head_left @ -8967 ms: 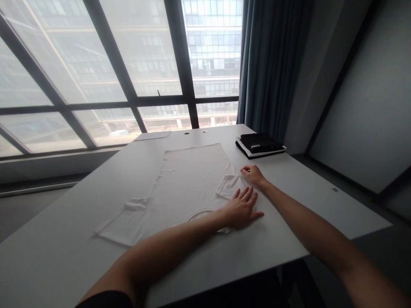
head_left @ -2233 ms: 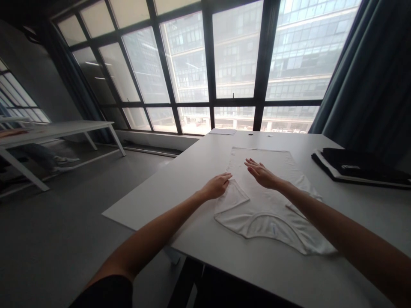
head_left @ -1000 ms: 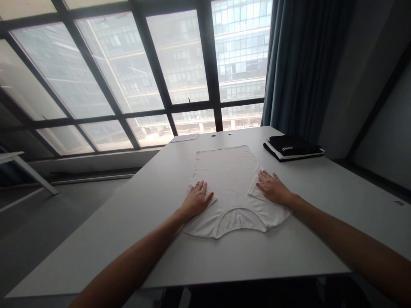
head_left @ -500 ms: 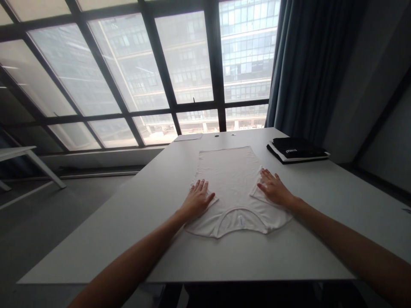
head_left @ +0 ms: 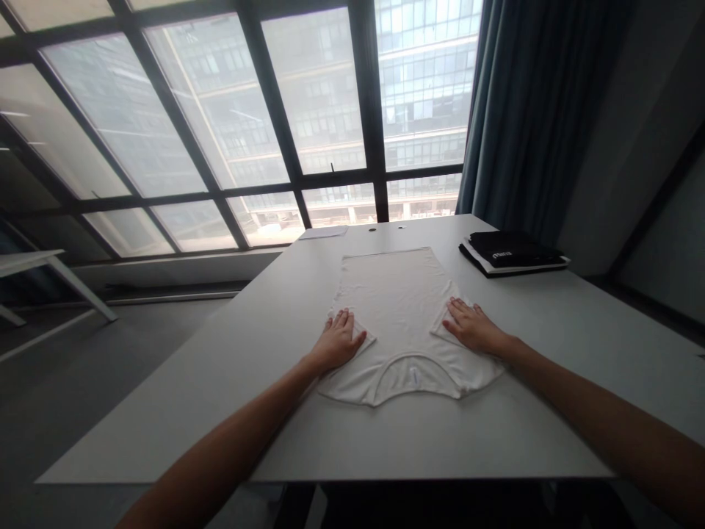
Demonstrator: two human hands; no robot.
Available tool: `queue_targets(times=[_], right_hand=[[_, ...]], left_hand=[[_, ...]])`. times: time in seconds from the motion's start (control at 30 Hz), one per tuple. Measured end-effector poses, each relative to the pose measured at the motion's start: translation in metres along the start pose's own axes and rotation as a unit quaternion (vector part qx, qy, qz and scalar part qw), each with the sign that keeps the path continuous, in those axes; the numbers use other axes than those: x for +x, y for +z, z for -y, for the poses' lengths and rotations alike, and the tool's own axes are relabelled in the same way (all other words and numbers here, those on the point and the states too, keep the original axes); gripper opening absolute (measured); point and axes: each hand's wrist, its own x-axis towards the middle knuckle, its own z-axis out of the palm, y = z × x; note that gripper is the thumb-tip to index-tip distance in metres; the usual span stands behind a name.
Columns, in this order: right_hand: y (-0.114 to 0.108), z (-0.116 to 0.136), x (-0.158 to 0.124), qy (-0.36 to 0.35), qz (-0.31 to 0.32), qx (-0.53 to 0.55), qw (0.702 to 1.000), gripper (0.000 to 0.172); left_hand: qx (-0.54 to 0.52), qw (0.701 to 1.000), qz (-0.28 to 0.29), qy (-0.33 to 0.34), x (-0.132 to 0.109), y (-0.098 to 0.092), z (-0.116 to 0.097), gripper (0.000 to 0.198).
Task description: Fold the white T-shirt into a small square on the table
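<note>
A white T-shirt (head_left: pixel 393 297) lies spread on the table, its neckline towards me and its hem at the far end. Both sleeves are folded inward over the body of the shirt. My left hand (head_left: pixel 338 341) rests flat on the left sleeve, fingers stretched out and pointing away from me. On the right sleeve lies my right hand (head_left: pixel 472 327), also flat, with the fingers pointing forward and left. A small label shows inside the collar. The palms hide part of each sleeve.
The white table (head_left: pixel 231 411) reaches towards the windows. A stack of folded dark and white clothes (head_left: pixel 515 252) sits at the right back. A flat white sheet (head_left: pixel 324 232) lies at the far left corner. A blue curtain (head_left: pixel 518 117) hangs behind, and another table (head_left: pixel 33 261) stands at left.
My right hand has slid slightly down and to the right on the sleeve. The left hand stays nearly in place, and the shirt lies almost as before. The view has shifted a little.
</note>
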Motion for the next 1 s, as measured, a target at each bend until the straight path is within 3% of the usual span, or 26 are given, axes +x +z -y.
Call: queue_targets(times=[0.17, 0.37, 0.5, 0.67, 0.87, 1.0], right_hand=[[0.001, 0.0, 0.0, 0.006, -0.004, 0.001, 1.0, 0.07], [-0.004, 0.002, -0.001, 0.009, -0.019, -0.009, 1.0, 0.068], [-0.006, 0.003, -0.002, 0.024, -0.007, 0.0, 1.0, 0.068], [-0.009, 0.007, -0.003, -0.017, -0.06, -0.014, 0.998, 0.062], [-0.007, 0.008, -0.003, -0.06, -0.05, 0.012, 0.997, 0.056], [-0.018, 0.012, -0.007, -0.1, -0.084, 0.051, 0.99, 0.054]], left_hand=[[-0.001, 1.0, 0.006, -0.003, 0.0, 0.002, 0.0, 0.081], [0.014, 0.999, -0.031, 0.019, -0.007, -0.004, -0.009, 0.072], [-0.006, 0.999, 0.007, 0.041, -0.011, -0.005, -0.015, 0.074], [-0.03, 0.998, -0.007, 0.055, -0.01, -0.006, -0.013, 0.076], [-0.057, 0.996, 0.014, 0.065, -0.009, -0.005, -0.011, 0.078], [-0.137, 0.983, 0.0, 0.121, -0.015, -0.025, -0.008, 0.071]])
